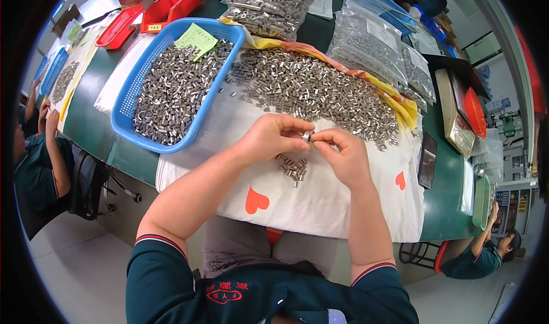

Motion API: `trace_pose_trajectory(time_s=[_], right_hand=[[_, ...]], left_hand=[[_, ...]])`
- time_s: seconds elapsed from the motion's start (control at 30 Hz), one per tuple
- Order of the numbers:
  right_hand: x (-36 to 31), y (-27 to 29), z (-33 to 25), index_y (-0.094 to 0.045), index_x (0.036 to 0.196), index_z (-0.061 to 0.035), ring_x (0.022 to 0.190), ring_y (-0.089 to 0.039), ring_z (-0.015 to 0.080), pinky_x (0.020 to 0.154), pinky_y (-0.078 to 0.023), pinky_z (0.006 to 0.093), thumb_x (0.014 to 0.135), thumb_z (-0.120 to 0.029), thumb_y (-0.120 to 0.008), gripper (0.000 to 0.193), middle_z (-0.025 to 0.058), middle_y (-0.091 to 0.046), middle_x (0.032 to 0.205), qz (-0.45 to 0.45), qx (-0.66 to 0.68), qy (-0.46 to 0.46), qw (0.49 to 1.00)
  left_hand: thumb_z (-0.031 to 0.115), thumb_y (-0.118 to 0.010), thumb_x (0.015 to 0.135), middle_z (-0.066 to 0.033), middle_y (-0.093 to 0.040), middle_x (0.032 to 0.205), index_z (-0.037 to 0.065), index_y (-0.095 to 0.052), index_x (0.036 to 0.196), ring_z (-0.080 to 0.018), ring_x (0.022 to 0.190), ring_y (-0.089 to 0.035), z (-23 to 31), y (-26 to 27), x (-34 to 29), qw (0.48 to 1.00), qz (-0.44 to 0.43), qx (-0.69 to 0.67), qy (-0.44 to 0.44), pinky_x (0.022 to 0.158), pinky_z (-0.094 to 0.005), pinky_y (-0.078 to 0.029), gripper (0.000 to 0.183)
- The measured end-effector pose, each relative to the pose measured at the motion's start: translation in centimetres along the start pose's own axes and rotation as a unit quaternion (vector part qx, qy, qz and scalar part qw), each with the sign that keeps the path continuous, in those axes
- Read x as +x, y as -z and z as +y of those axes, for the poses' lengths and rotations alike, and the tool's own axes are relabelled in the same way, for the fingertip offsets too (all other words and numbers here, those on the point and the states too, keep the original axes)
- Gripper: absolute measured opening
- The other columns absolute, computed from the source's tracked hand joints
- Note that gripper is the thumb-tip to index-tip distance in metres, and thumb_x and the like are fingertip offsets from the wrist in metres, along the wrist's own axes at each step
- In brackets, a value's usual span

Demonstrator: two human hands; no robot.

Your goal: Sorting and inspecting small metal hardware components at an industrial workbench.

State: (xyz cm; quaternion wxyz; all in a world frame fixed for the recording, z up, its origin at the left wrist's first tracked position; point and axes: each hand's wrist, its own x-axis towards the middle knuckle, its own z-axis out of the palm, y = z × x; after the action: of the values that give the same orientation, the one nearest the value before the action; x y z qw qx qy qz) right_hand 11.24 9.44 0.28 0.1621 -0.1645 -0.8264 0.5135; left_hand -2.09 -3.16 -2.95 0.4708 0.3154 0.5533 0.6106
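Note:
Above the white cloth (337, 209), my left hand (271, 136) and my right hand (345, 152) meet, thumbs and fingers pinched around a small metal sleeve (308, 135). Both hands touch it, and the fingertips partly cover it. Just below them lies a little heap of similar short metal sleeves (294, 169). A wide pile of the same silvery sleeves (326, 89) spreads over the cloth beyond my hands. To the left, a blue perforated basket (191, 142) is filled with more sleeves, with a yellow-green paper slip (196, 41) on top.
Clear plastic bags of metal parts (269, 6) and further bags (366, 41) stand behind the pile. Red trays (174, 6) sit at the far left. A dark phone (427, 160) lies right of the cloth. Other people work at the left and right edges.

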Motion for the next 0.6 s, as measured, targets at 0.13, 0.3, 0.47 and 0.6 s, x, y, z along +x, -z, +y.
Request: trace_pose_trajectory(time_s=[0.13, 0.3, 0.47, 0.6], right_hand=[[0.2, 0.4, -0.2, -0.06, 0.081, -0.0013, 0.066, -0.05, 0.0059, 0.061, -0.041, 0.02, 0.072, -0.002, -0.063, 0.01, -0.0014, -0.057, 0.073, -0.036, 0.027, -0.074, 0.996], [1.3, 2.2, 2.2, -0.061, 0.084, -0.0024, 0.061, -0.053, 0.0114, 0.057, -0.043, 0.0232, 0.074, -0.007, -0.061, 0.011, 0.0032, -0.058, 0.072, 0.093, -0.068, -0.065, 0.991], [2.7, 0.2, 3.8, -0.063, 0.08, -0.0057, 0.07, -0.055, 0.0225, 0.064, -0.044, 0.033, 0.072, -0.009, -0.061, 0.009, 0.0074, -0.057, 0.074, 0.148, -0.305, 0.069, 0.938], [3.1, -0.4, 4.0, -0.064, 0.077, -0.0087, 0.074, -0.054, 0.0242, 0.069, -0.042, 0.0362, 0.071, -0.011, -0.062, 0.007, 0.0073, -0.055, 0.073, 0.126, -0.396, 0.072, 0.907]], left_hand=[[0.005, -0.068, 0.073, -0.0045, -0.062, 0.09, -0.001, -0.057, 0.106, -0.0079, 0.078, -0.058, -0.1, -0.2, -0.4, 0.999, -0.021, 0.02, 0.016, 0.07, -0.0213, -0.048, 0.036], [0.009, -0.071, 0.07, -0.0021, -0.062, 0.087, 0.004, -0.061, 0.104, -0.0067, 0.077, -0.057, 0.8, -1.0, -0.6, 0.989, -0.061, 0.131, -0.008, 0.072, -0.0216, -0.048, 0.036], [0.008, -0.073, 0.069, 0.0004, -0.062, 0.082, 0.006, -0.062, 0.101, -0.0052, 0.075, -0.056, 1.1, -0.9, -1.1, 0.977, -0.124, 0.171, 0.002, 0.071, -0.0207, -0.048, 0.034], [0.011, -0.072, 0.07, -0.0016, -0.062, 0.083, 0.007, -0.062, 0.103, -0.006, 0.077, -0.057, 1.0, -0.5, -1.0, 0.98, -0.136, 0.144, 0.004, 0.072, -0.0214, -0.048, 0.035]])
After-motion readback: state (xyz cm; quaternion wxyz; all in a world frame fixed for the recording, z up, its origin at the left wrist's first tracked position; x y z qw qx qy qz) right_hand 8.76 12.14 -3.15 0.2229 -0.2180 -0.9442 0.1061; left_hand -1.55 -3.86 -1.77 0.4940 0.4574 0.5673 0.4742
